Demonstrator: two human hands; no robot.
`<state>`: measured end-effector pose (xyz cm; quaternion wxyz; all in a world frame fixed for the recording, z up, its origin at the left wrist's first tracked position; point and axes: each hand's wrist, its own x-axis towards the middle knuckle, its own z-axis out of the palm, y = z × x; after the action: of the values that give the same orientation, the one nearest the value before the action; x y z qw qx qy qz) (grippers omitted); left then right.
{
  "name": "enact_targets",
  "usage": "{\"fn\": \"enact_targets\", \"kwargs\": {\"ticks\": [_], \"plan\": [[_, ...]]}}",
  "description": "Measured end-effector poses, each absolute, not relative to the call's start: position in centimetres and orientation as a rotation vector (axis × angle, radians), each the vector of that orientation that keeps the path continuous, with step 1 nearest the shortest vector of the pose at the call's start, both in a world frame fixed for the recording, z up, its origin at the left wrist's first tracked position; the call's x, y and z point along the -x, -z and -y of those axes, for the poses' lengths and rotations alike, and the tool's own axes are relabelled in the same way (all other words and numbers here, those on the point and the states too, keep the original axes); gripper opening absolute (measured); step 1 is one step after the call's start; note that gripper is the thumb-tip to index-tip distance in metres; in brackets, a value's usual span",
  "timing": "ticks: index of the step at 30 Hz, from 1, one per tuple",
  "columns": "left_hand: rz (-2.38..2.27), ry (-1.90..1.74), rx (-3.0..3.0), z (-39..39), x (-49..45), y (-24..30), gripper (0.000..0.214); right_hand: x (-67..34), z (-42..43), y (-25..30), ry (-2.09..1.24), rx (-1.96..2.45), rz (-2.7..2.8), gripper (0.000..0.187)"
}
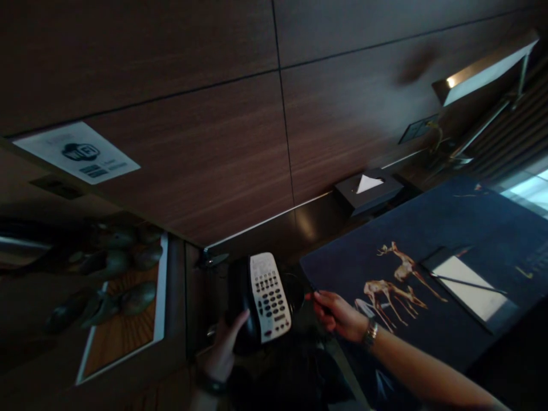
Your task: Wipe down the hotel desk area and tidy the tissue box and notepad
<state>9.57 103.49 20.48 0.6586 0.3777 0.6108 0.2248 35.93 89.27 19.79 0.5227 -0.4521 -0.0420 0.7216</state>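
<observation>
A: Where are the two hands at this moment?

B: Both are low in the view, near 6 o'clock. The left hand (225, 348) is on the desk telephone (263, 297). Its fingers are closed around the dark handset side, and the thumb lies against the edge of the pale keypad. A dark band is on that wrist.

A: And the telephone, where is it?

B: It is a little left of the centre bottom and looks raised and tilted, with the keypad facing the camera. It is dim there, so I cannot tell if the base touches the tabletop (325, 220).

A: What does the right hand do?

B: The right hand (338, 314) is just beside the telephone, at its 3 o'clock. The fingers are curled and point toward the phone, but I cannot tell if they pinch something; that spot is dark and blurred. A wristwatch (370, 333) is on the wrist.

A: What lies around?

B: At 3 o'clock from the right hand there is a dark blue mat (454, 228) with deer figures, and on it a notepad (471, 288) with a pen (468, 282) across it. At 1 o'clock, well apart, stands a tissue box (368, 191) against the wood wall. At 9 o'clock is a framed picture (124, 319), and above it, at 10 o'clock, a white WiFi card (77, 151).
</observation>
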Motion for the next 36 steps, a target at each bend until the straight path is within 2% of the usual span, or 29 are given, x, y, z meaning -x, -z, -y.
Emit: {"fn": "enact_targets", "kwargs": {"ticks": [4,9,11,14,17,22,25,28,31,34,36], "plan": [[-1.328,-0.673,-0.877,-109.5,-13.9,-19.6,0.049,-32.1,-87.1,-17.5,-1.552,1.242,0.140,0.056],[-1.343,-0.727,-0.939,-112.2,-15.5,-18.9,0.055,-28.2,-86.7,-17.0,-0.945,1.645,1.234,0.064],[-1.346,-0.732,-0.939,-111.8,-15.3,-18.6,0.063,-26.0,-85.4,-16.2,-0.829,1.520,1.752,0.055],[-1.359,-0.728,-0.911,-109.9,-15.2,-18.1,0.069,-23.0,-84.1,-14.8,-0.691,1.290,2.270,0.028],[-1.308,-0.704,-0.887,-106.8,-15.5,-17.9,0.058,-23.4,-85.3,-15.8,-0.631,1.363,2.441,0.017],[-1.290,-0.662,-0.830,-104.2,-16.0,-18.7,0.041,-31.0,-88.7,-20.4,-0.539,1.933,2.054,0.039],[-1.304,-0.645,-0.812,-105.7,-15.9,-18.6,0.045,-32.9,-86.3,-20.1,-0.546,2.272,1.762,0.055],[-1.291,-0.671,-0.821,-108.3,-15.5,-17.8,0.053,-29.7,-78.6,-18.3,-0.634,2.458,1.527,0.061],[-1.258,-0.688,-0.898,-110.5,-14.3,-17.5,0.053,-24.6,-67.9,-17.2,-0.715,2.522,1.165,0.058],[-1.268,-0.748,-1.068,-110.5,-12.4,-18.7,0.067,-21.3,-59.0,-17.9,-0.793,2.435,0.529,0.047],[-1.266,-0.815,-1.197,-108.7,-11.5,-19.7,0.077,-20.2,-56.3,-19.5,-0.714,2.351,0.096,0.048]]}}
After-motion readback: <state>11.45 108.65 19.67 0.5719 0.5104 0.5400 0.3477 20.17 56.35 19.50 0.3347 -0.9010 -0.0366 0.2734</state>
